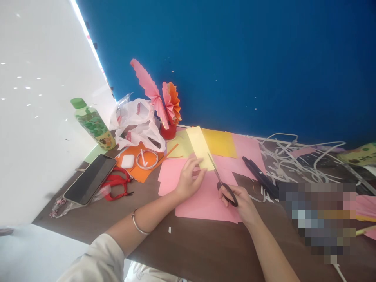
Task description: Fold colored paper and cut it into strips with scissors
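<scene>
- Your left hand [189, 178] pinches the near end of the yellow strip [200, 147], fingers pressed together on it. Hold it flat so it does not wiggle.
- Your right hand [239, 201] is curled shut around the black handles of the scissors [221, 181]. The blades point up at the strip, just to its right, and look only a little apart.
- The strip lies on top of the pink paper [202, 199], and its far end reaches toward the red cup [168, 132].
- Keep your left fingers to the left of the blades, never in front of them.
- Cut with slow, small snips, and look at the blade tips, not at your hand.
- Turn the strip, not the scissors, if the line has to bend.
- Take care to catch only the strip, not the pink paper under it.
- Left of the strip sit a tape ring [147, 159], an earbud case [127, 161], a phone [89, 179] and a green bottle [94, 124]. They are well apart from the strip.
- Right of the strip lies a black stapler [260, 177], with white cables [293, 152] beyond it. Keep your elbow off them.
</scene>
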`<state>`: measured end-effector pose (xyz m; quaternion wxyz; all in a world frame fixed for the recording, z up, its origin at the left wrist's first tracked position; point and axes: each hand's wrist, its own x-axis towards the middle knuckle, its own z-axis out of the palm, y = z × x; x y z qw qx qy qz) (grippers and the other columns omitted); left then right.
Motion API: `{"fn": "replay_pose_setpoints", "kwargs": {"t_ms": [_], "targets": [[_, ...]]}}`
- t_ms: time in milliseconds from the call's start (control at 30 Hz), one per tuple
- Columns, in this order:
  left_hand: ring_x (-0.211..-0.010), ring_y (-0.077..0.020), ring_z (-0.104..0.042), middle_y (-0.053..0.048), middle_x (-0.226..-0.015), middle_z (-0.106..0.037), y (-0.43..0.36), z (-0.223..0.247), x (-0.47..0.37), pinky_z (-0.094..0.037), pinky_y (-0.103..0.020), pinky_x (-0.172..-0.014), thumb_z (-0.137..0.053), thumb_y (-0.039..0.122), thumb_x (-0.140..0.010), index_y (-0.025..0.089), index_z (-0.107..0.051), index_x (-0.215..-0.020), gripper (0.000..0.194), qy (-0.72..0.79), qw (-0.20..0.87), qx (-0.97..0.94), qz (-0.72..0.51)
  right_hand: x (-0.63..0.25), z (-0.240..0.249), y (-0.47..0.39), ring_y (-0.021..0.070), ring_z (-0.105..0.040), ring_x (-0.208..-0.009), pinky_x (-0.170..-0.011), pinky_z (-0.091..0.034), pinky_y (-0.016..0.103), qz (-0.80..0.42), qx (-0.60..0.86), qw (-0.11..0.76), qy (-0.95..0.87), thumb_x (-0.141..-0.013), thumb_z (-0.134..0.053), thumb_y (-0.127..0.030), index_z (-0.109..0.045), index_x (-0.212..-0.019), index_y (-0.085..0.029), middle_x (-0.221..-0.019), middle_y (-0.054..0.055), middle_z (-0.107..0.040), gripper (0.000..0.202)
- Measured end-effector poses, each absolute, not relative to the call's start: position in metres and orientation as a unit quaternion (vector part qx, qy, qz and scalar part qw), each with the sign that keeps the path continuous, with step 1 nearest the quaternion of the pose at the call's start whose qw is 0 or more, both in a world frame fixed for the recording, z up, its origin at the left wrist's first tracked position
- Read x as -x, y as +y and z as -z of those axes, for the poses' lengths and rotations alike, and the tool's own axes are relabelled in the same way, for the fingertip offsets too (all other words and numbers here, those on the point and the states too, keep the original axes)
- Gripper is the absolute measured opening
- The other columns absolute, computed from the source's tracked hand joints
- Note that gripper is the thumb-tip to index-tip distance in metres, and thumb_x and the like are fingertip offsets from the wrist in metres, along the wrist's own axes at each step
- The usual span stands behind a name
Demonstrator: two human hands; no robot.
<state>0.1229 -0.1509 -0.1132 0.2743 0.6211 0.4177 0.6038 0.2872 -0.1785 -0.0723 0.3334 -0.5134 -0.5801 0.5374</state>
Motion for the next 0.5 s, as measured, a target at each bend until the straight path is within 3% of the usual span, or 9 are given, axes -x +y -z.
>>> {"fn": "replay_pose_setpoints", "kwargs": {"t_ms": [500], "targets": [[-0.091, -0.0146, -0.054, -0.008, -0.102, -0.051, -0.1592, 0.1089, -0.1270, -0.058, -0.022, -0.063, -0.049, 0.029, -0.085, 0.019, -0.051, -0.113, 0.030, 0.401, 0.284, -0.646, -0.585, -0.2914, 0.0777, -0.1786, 0.0132, -0.041, -0.047, -0.050, -0.030, 0.028, -0.557, 0.470, 0.339, -0.596, -0.081, -0.047, -0.050, -0.054, -0.060, -0.017, -0.044, 0.000, -0.045, 0.039]]}}
